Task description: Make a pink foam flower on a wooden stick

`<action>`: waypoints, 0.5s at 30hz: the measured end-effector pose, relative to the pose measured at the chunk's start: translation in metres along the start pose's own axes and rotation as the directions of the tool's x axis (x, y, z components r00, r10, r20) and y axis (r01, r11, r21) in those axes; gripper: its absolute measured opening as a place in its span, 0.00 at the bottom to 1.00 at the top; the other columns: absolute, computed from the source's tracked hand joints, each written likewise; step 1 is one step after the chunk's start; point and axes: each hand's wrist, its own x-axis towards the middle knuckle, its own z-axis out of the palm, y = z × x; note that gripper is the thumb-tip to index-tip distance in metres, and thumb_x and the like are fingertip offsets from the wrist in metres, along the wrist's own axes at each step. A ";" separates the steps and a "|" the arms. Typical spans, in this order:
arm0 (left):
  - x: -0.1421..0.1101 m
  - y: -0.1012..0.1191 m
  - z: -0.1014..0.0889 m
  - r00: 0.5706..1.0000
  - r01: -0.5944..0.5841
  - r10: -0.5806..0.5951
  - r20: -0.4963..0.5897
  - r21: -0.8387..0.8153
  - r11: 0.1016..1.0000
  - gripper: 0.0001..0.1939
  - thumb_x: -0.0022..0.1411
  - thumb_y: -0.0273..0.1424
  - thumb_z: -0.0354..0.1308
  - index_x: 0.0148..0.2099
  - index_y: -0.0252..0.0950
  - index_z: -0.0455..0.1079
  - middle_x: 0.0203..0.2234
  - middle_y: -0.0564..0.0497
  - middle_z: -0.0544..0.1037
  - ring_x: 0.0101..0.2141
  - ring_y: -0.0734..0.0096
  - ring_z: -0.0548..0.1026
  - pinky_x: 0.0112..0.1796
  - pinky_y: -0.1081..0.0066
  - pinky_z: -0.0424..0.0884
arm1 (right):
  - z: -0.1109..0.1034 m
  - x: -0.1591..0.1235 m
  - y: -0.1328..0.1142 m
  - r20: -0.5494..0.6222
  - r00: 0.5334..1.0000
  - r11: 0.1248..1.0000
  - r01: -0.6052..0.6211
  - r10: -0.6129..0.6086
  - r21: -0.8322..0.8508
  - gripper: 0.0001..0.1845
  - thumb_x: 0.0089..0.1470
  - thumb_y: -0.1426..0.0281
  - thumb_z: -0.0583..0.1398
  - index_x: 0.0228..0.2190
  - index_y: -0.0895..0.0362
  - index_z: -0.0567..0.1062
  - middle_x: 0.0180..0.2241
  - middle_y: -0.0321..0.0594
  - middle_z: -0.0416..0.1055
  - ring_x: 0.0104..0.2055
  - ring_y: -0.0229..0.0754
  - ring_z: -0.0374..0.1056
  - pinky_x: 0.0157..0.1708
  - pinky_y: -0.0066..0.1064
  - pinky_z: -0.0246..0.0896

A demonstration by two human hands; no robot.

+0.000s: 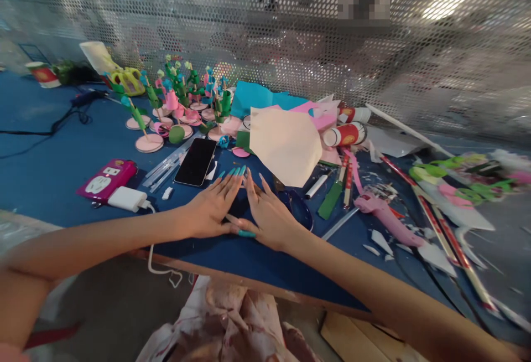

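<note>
Blue tabletop [50, 185], perforated panel [199, 30] behind | left grip [209, 207], right grip [269, 215]: both flat, tips close together, nothing seen held | phone [196, 161]: beyond-left, long axis slanting away rightward, left grip nearer | cream sheet [286, 146]: beyond right grip

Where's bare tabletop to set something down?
Biggest: blue tabletop at left, between black cable and magenta power strip. Narrower: strip between right hand and tabletop's near edge. Crowded: rightward around pink glue gun, with white scraps; beyond left hand, smartphone and paper flowers; beyond right hand, cream sheet.

Left hand [209, 207] against right hand [271, 213] — phone [196, 161] nearby
</note>
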 end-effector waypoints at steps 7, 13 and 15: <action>-0.002 0.008 0.005 0.999 0.036 -0.036 -0.008 0.013 0.999 0.55 0.53 0.53 0.54 0.65 0.21 0.30 0.63 0.24 0.39 0.64 0.42 0.37 0.60 0.50 0.43 | 0.003 -0.007 0.000 -0.043 0.999 0.999 0.033 -0.032 0.012 0.54 0.54 0.43 0.40 0.61 0.77 0.31 0.60 0.71 0.50 0.64 0.57 0.47 0.60 0.56 0.43; -0.001 0.009 0.004 0.999 0.039 -0.039 0.006 -0.017 0.999 0.54 0.54 0.52 0.53 0.66 0.22 0.29 0.64 0.25 0.38 0.64 0.42 0.37 0.59 0.49 0.44 | 0.003 -0.005 0.000 -0.015 1.000 1.000 0.017 -0.017 0.001 0.57 0.53 0.42 0.41 0.60 0.82 0.36 0.59 0.75 0.50 0.63 0.59 0.49 0.61 0.54 0.43; 0.008 0.003 0.003 0.997 0.079 -0.080 -0.019 -0.027 0.996 0.54 0.54 0.53 0.52 0.66 0.22 0.29 0.64 0.25 0.37 0.64 0.43 0.34 0.59 0.48 0.42 | 0.003 0.007 0.006 -0.014 1.000 1.000 -0.007 0.007 -0.018 0.56 0.54 0.43 0.39 0.59 0.84 0.38 0.58 0.75 0.51 0.63 0.59 0.49 0.61 0.55 0.40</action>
